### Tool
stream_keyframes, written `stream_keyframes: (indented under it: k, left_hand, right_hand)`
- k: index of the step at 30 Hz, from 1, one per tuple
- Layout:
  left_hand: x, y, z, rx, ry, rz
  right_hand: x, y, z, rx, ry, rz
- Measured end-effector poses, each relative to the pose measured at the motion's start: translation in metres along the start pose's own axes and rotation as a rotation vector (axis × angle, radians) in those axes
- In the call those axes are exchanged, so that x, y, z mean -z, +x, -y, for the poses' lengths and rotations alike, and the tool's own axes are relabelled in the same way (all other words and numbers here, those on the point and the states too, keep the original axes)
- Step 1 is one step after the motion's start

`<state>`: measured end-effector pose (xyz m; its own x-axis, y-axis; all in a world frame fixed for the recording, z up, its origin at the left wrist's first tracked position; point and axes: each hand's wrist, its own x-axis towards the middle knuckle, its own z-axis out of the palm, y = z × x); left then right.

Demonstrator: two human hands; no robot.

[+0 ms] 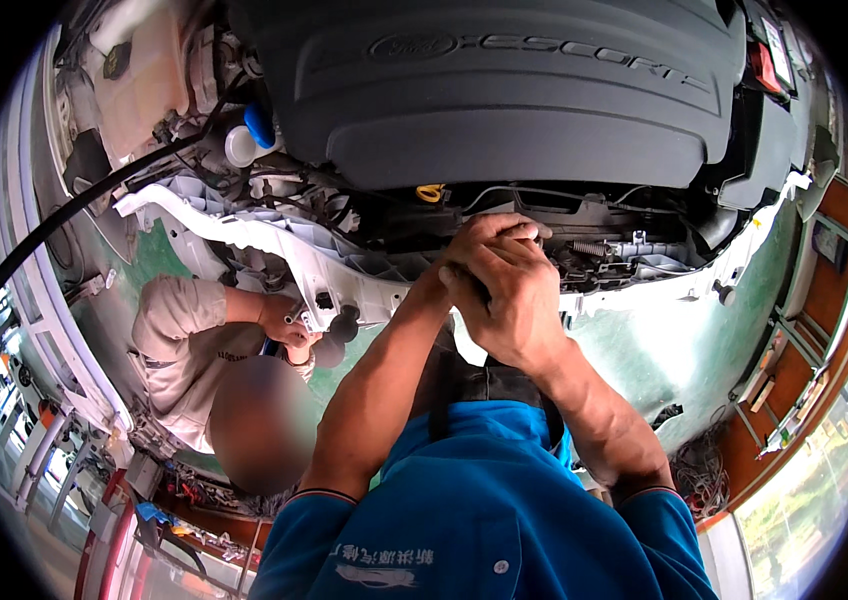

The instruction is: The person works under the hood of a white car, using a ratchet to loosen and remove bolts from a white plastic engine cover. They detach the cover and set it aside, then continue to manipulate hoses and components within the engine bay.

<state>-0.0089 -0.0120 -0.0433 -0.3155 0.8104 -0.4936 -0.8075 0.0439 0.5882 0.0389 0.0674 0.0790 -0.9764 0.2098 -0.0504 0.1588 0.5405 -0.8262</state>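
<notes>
My left hand (469,245) and my right hand (514,300) are together at the front of a car's engine bay, with my right hand overlapping the left. The fingers of both are curled, and whatever they grip is hidden between them. Beside them runs the white front carrier panel (224,225), with dark latch parts and a cable (589,250) just to the right. Behind my hands lie a dark plastic engine cover (504,140) and a yellow dipstick loop (429,193).
A co-worker (184,370) crouches at my left, both hands (284,320) at a bracket on the panel. A black hose or rod (84,192) crosses the upper left. A white reservoir (144,80) sits in the bay. Wooden shelving (834,260) stands at the right.
</notes>
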Motion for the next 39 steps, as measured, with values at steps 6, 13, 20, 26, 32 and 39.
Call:
stream_keyframes:
  k: [6,13,20,26,32,39]
  left_hand:
    - [-0.018,-0.005,-0.012,-0.15,0.6,-0.141]
    - [-0.007,-0.001,-0.013,0.011,0.314,-0.025]
    - [-0.017,-0.005,-0.015,-0.098,0.521,-0.122]
    - [-0.023,0.0,-0.014,-0.046,0.539,-0.129]
    - [-0.007,-0.001,-0.007,-0.055,0.452,-0.049]
    - [-0.02,-0.001,0.001,-0.196,0.562,-0.144]
  right_hand:
    - [0.075,-0.043,-0.08,-0.509,1.009,-0.246]
    - [0.0,-0.003,-0.001,-0.076,0.0,-0.032]
    - [0.068,-0.033,-0.053,-0.515,0.539,0.069]
    - [0.038,-0.021,-0.045,-0.278,0.469,-0.213]
    - [0.016,-0.002,0.004,-0.145,0.23,0.147]
    - [0.06,-0.023,-0.077,-0.55,1.27,-0.512]
